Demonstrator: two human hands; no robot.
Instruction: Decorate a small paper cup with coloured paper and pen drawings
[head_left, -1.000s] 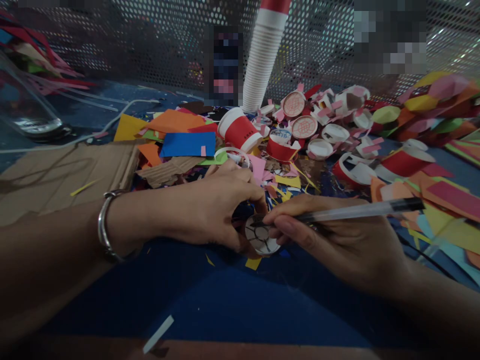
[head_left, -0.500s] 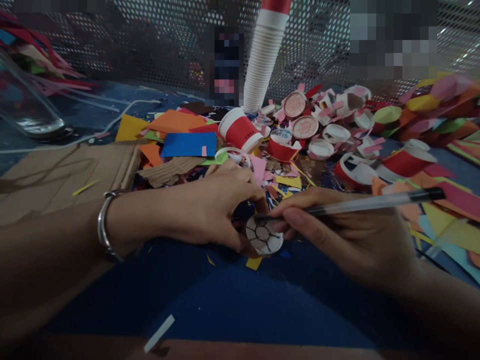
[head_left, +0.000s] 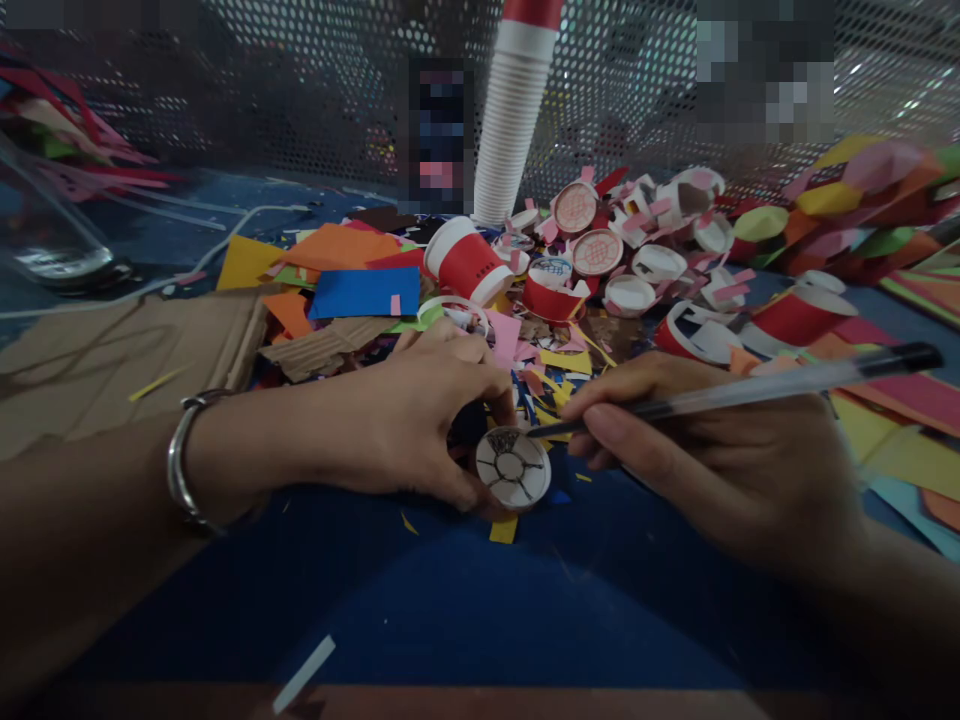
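Note:
My left hand [head_left: 442, 400] is closed around the edge of a small round paper cup bottom [head_left: 513, 482], gripping it between thumb and fingers. Black lines on its white face form a small centre ring with spokes, and the segment at the top is scribbled dark. In my right hand [head_left: 697, 450] is a pen [head_left: 772, 387] with a clear barrel and black ends. Its tip is at the upper right rim of the disc; whether it touches cannot be made out. Yellow paper scraps [head_left: 503, 528] lie just below the disc on the blue table [head_left: 420, 610].
A tall stack of paper cups [head_left: 512, 120] stands behind a heap of cut cup bottoms [head_left: 598, 252]. A red and white cup [head_left: 469, 262] lies tipped near blue paper [head_left: 365, 292]. Flat cardboard [head_left: 135, 335] is at left, coloured paper sheets [head_left: 900, 440] at right.
My right hand has drawn the pen slightly right, off the disc's face to its rim. The disc's top segment now shows more plainly. The whole view has shifted a little.

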